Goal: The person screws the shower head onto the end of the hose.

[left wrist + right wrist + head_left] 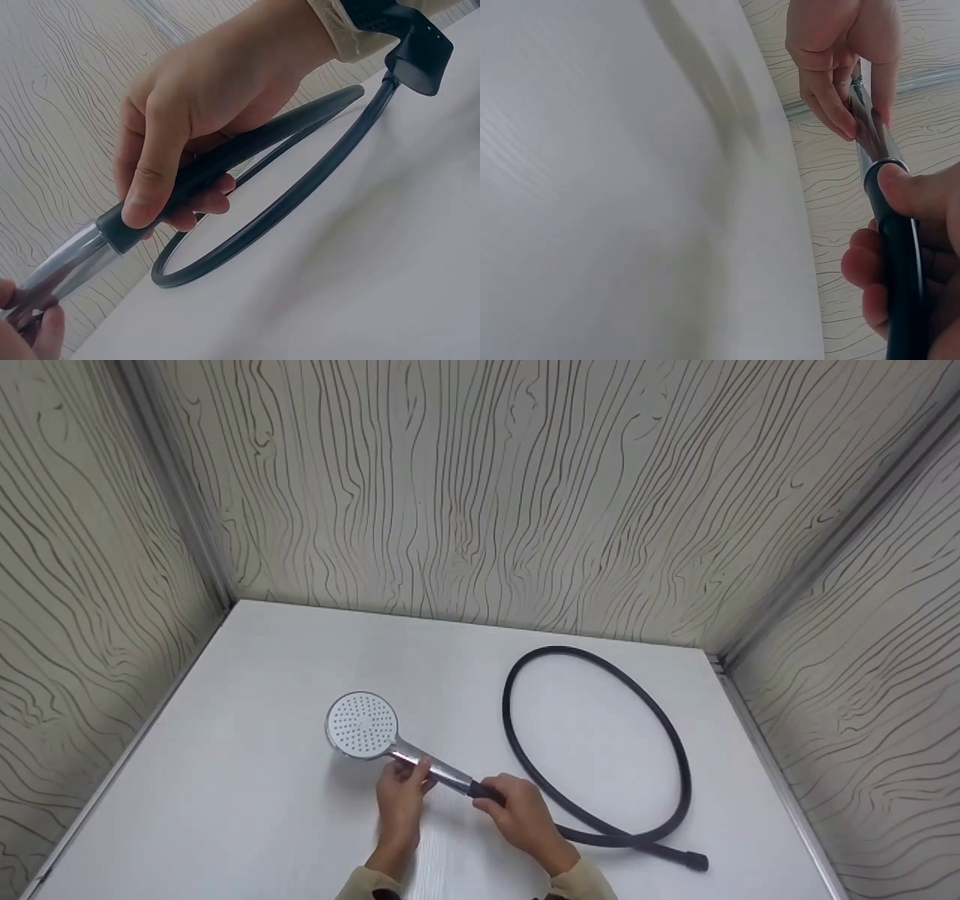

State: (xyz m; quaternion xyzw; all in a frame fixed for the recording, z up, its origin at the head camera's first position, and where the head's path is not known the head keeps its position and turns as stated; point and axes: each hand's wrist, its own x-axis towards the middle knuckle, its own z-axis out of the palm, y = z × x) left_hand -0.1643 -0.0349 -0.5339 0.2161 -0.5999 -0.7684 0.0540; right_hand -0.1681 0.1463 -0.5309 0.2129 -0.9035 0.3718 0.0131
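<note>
A hand shower [362,725] with a round white nozzle face and chrome handle is tilted above the white table, its face up. My left hand [400,801] grips the chrome handle below the head. With curled fingers my right hand [519,814] holds the black end of a hose [673,735], which meets the bottom of the handle. In the left wrist view the right hand [202,112] has its thumb on the black hose end, close to the chrome. The right wrist view shows the left hand [845,64] around the chrome handle; the shower head is hidden there.
The rest of the black hose lies in a large loop on the right of the white table [247,682]. Its free end, a black connector [696,861], points to the front right. Wood-grain panels [450,495] stand around the back and sides.
</note>
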